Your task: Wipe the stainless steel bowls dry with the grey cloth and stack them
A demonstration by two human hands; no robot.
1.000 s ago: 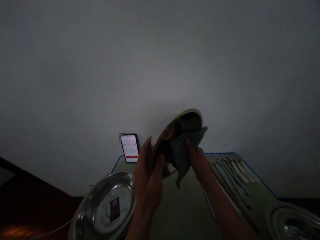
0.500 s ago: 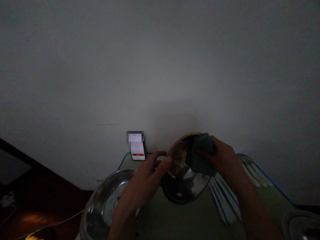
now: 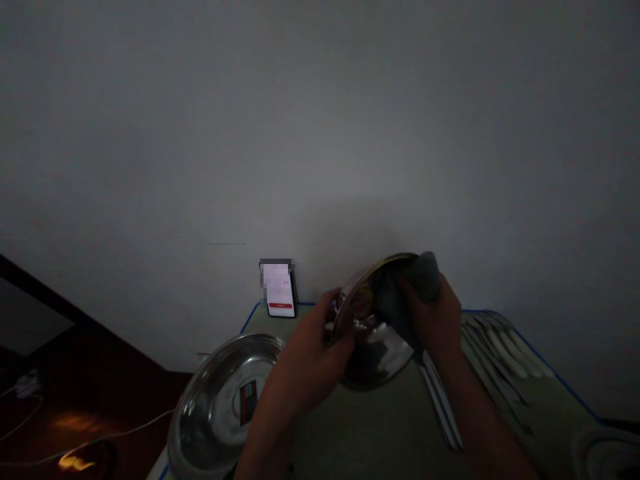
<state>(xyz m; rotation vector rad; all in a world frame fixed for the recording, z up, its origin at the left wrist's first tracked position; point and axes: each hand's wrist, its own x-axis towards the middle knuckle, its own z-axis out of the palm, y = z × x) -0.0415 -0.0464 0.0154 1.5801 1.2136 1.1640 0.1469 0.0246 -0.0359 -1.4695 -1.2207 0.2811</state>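
Observation:
A shiny metal bowl [image 3: 380, 357] is held up over the table, tilted so that its inside faces me. My left hand [image 3: 320, 357] grips its left rim, thumb on the inner side and fingers behind. In my right hand [image 3: 435, 317] is a bunched grey-green cloth [image 3: 400, 303], pressed against the inside of the bowl near the upper right rim. The cloth hides part of the inner wall. Just below my right hand lie some long metal utensils [image 3: 440, 400], partly covered by my forearm.
A large metal basin [image 3: 200, 427] with a dark label inside stands at the left. A lit phone [image 3: 281, 290] leans against the wall [image 3: 320, 133]. Several pieces of cutlery [image 3: 500, 353] lie along the right side of the green table [image 3: 345, 440]. A round dish [image 3: 610, 453] sits at the lower right.
The bowl has tipped further and risen slightly to the right. My right hand has moved the cloth up along the rim. My left hand has shifted right with the bowl.

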